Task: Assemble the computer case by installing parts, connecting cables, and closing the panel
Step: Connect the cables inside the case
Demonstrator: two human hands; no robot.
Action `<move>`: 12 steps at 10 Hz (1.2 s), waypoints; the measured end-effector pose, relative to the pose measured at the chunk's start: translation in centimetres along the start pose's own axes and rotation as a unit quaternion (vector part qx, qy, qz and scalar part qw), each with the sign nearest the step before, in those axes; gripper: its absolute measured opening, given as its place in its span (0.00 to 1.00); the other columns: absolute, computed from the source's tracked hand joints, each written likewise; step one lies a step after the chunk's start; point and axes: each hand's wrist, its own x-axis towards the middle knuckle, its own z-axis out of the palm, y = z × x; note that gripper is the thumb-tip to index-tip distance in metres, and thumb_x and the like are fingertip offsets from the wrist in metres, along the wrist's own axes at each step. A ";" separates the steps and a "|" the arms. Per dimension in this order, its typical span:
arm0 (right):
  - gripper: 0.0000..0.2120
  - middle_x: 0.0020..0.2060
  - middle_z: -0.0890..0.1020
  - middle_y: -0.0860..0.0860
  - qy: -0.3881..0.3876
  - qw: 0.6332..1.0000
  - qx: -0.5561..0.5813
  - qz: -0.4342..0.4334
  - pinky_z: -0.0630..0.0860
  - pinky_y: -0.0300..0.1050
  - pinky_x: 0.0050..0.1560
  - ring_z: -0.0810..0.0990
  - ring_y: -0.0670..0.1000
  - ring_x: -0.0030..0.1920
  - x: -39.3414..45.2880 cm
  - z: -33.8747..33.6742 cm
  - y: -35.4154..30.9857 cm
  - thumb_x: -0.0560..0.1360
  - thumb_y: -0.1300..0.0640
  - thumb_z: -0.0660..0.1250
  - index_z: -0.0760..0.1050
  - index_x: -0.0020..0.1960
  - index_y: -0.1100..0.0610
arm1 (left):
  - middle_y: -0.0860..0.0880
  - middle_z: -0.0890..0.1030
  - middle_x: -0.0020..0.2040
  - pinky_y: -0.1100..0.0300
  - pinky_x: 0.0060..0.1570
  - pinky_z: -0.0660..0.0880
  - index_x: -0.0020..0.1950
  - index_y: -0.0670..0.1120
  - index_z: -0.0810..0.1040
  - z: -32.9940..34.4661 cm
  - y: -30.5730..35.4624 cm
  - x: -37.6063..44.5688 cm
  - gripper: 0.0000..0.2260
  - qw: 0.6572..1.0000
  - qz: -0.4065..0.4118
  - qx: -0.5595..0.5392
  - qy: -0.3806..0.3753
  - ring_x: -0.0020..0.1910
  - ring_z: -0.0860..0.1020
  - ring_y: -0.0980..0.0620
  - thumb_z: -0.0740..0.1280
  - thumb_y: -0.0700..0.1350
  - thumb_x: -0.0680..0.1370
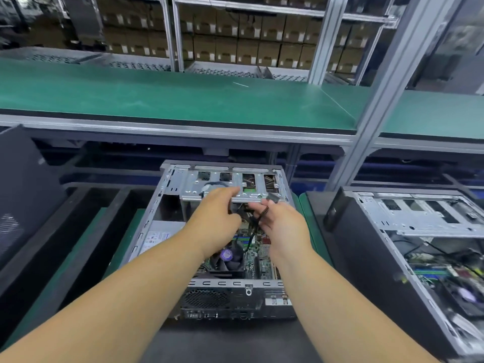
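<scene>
Two bare forearms reach in from the bottom edge, over the rear of an open computer case (167,195) lying on its side, centre of view. Nearest part of the case: rear panel (235,299) with round vent mesh, ports, a small metal tab. Past that the motherboard (251,260), green, with a black cooler fan (226,258) carrying a purple sticker; forearms cover part of both. Power supply (159,237) with a white label sits at the case's left side.

Left hand (214,218) is over the board's middle, index finger stretched toward the metal drive cage (227,183), other fingers curled under; whether it holds anything, cannot tell. Right hand (281,226) is just beside it, thumb and fingers pinching a black cable bundle (258,218) whose black plug (272,197) sticks up above the fingers, in front of the cage edge. Wires hang from the hand down to the board. The hands block the cage's near edge and the board's upper part.

Right of the case, apart: a second open case (424,239), wires and board visible. Left: a dark side panel (23,189) leaning, and black trays (78,244).

Farther: a green-topped shelf (183,98) across the frame, an aluminium post (387,82) on the right, then racks of brown cartons (235,40), blurred.
</scene>
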 end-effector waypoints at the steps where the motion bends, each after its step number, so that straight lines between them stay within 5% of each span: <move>1: 0.12 0.31 0.84 0.48 0.035 0.997 -0.001 0.063 0.74 0.41 0.43 0.79 0.48 0.34 1.2 -0.2 1.3 0.85 0.58 0.57 0.77 0.48 0.57 | 0.49 0.70 0.70 0.59 0.64 0.67 0.75 0.50 0.67 0.0 -2.3 1.1 0.29 0.991 0.015 0.132 -0.004 0.69 0.68 0.48 0.63 0.36 0.74; 3: 0.17 0.27 0.72 0.48 0.148 0.981 -0.059 0.113 0.64 0.43 0.33 0.69 0.48 0.27 3.6 -0.1 3.1 0.84 0.53 0.60 0.79 0.40 0.55 | 0.52 0.80 0.52 0.57 0.55 0.71 0.60 0.53 0.80 -0.1 -4.5 3.1 0.10 0.962 0.121 0.242 -0.026 0.56 0.75 0.49 0.66 0.46 0.79; 5: 0.14 0.27 0.70 0.51 0.221 0.959 -0.125 0.128 0.67 0.42 0.31 0.66 0.50 0.26 6.2 0.2 4.3 0.83 0.58 0.58 0.77 0.42 0.54 | 0.53 0.69 0.46 0.56 0.50 0.61 0.51 0.55 0.82 0.4 -4.9 5.9 0.09 0.929 0.214 0.297 -0.048 0.51 0.67 0.49 0.66 0.57 0.79; 6: 0.14 0.42 0.79 0.58 0.272 0.948 -0.123 0.113 0.74 0.45 0.46 0.73 0.54 0.37 7.8 1.1 4.5 0.85 0.56 0.57 0.80 0.47 0.54 | 0.51 0.74 0.48 0.56 0.46 0.67 0.49 0.52 0.81 0.8 -4.7 7.5 0.10 0.940 0.200 0.269 -0.061 0.50 0.73 0.48 0.65 0.56 0.79; 7: 0.15 0.64 0.78 0.60 0.282 0.951 -0.058 0.117 0.77 0.36 0.40 0.77 0.49 0.41 8.4 1.9 5.0 0.83 0.56 0.59 0.76 0.64 0.62 | 0.52 0.78 0.49 0.55 0.43 0.74 0.53 0.54 0.80 1.2 -4.8 8.9 0.08 0.965 0.157 0.206 -0.041 0.46 0.76 0.48 0.64 0.55 0.80; 8: 0.19 0.65 0.78 0.60 0.314 0.943 -0.024 0.108 0.76 0.32 0.39 0.79 0.46 0.43 9.2 2.0 4.8 0.81 0.53 0.63 0.72 0.67 0.63 | 0.53 0.79 0.48 0.54 0.44 0.77 0.56 0.57 0.80 1.7 -5.6 9.7 0.08 0.979 0.136 0.153 -0.010 0.45 0.77 0.49 0.64 0.54 0.80; 9: 0.10 0.57 0.78 0.54 0.334 0.928 -0.087 0.138 0.75 0.43 0.53 0.78 0.53 0.54 9.2 2.4 4.9 0.79 0.57 0.66 0.73 0.59 0.57 | 0.54 0.77 0.48 0.56 0.41 0.74 0.56 0.57 0.80 2.2 -6.9 10.0 0.08 0.984 0.129 0.125 0.007 0.46 0.77 0.50 0.64 0.54 0.79; 10: 0.12 0.34 0.74 0.50 0.333 0.938 -0.001 0.094 0.70 0.41 0.33 0.72 0.48 0.31 9.7 1.7 5.6 0.81 0.58 0.61 0.70 0.38 0.54 | 0.54 0.77 0.49 0.56 0.42 0.74 0.56 0.56 0.80 2.4 -7.6 10.3 0.08 0.985 0.127 0.114 0.008 0.46 0.77 0.50 0.64 0.52 0.79; 12: 0.16 0.31 0.66 0.50 0.333 0.935 -0.062 0.102 0.59 0.46 0.32 0.62 0.51 0.31 10.6 1.7 5.9 0.81 0.57 0.59 0.67 0.34 0.53 | 0.54 0.78 0.51 0.53 0.47 0.76 0.58 0.55 0.79 2.9 -7.4 10.0 0.09 0.986 0.138 0.090 -0.013 0.50 0.78 0.50 0.64 0.50 0.79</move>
